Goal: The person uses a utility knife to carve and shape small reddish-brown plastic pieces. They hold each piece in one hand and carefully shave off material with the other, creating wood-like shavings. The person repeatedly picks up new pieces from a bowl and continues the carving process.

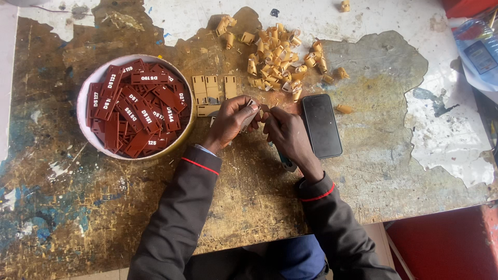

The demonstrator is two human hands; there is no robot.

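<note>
Here, left hand (230, 120) closed around a tan tag (250, 113), right hand (287, 134) gripping a blue-handled tool (286, 163).

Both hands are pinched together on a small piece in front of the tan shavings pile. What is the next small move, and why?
Probably one more short trimming stroke away from the body. The left hand pinches a small flat piece, and the right hand meets it while gripping a tool whose bluish handle shows below the palm. Curled shavings lie just beyond. Whether the edge is finished cannot be seen.

Small tan tag (250, 115) — seemingly tilted — between fingertips.
</note>
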